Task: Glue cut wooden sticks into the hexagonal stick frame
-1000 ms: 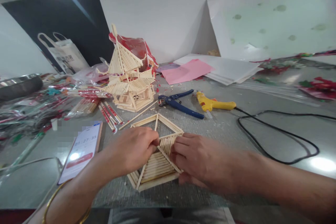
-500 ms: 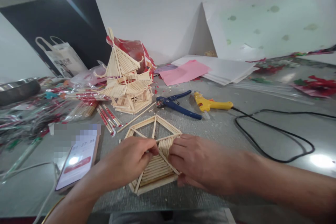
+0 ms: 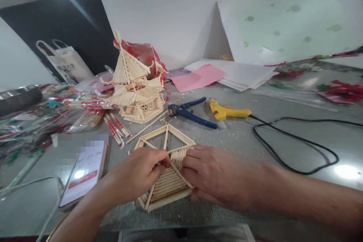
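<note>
A flat hexagonal frame of pale wooden sticks (image 3: 167,185) lies on the grey table (image 3: 241,140) in front of me. My left hand (image 3: 138,176) rests on its left half, thumb and fingers pinched on a thin stick near the frame's centre. My right hand (image 3: 208,176) lies on the frame's right side, fingers curled and pressing down on the sticks. Behind the frame stands a small pagoda of the same sticks (image 3: 134,90).
Blue pliers (image 3: 188,111) and a yellow glue gun (image 3: 228,112) with a looping black cord (image 3: 297,147) lie beyond the frame. A phone (image 3: 83,172) sits at the left, near packets of sticks (image 3: 113,124). Pink paper (image 3: 198,77) and white sheets lie at the back.
Both hands stay on the stick frame with hardly any movement. The view has shifted slightly, and the phone's timer has counted up a second.
</note>
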